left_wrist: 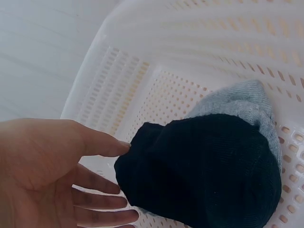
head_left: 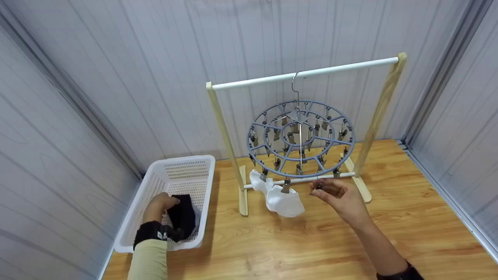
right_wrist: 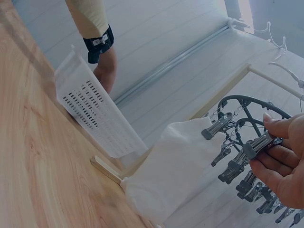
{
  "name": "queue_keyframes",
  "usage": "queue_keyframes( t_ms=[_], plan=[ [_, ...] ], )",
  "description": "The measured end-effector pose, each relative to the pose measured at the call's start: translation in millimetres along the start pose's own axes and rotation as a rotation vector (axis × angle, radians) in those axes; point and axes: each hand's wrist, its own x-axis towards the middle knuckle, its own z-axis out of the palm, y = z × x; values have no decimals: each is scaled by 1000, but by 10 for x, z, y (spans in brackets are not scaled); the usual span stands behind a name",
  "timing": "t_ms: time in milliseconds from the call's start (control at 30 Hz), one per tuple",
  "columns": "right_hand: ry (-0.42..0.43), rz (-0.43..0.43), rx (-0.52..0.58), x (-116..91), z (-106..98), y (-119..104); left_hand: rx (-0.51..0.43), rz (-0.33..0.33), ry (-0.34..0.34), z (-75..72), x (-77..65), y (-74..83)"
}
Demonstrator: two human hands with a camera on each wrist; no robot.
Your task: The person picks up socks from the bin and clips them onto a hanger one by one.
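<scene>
My left hand (head_left: 160, 205) is inside the white basket (head_left: 212, 171), at the edge of a folded black sock (left_wrist: 199, 171). In the left wrist view the thumb touches the sock's near corner and the other fingers lie loosely spread beside it. A grey ribbed sock (left_wrist: 247, 102) lies partly under the black one. My right hand (head_left: 344, 200) pinches a metal clip (right_wrist: 259, 145) at the front rim of the round blue-grey clip hanger (head_left: 280, 172). White socks (head_left: 286, 204) hang from clips just left of that hand; how many cannot be told.
The hanger hooks over the white bar (head_left: 256, 81) of a wooden-legged rack (head_left: 383, 105) on the wood-grain table (head_left: 303, 249). Several metal clips dangle from its rings. Pale panelled walls (head_left: 163, 77) stand behind and at both sides.
</scene>
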Motion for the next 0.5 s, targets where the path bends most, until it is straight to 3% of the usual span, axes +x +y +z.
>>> queue_keyframes(
  t_ms=[500],
  plan=[
    [-7, -17, 5, 10, 14, 17, -17, 6, 101, -8, 77, -13]
  ],
)
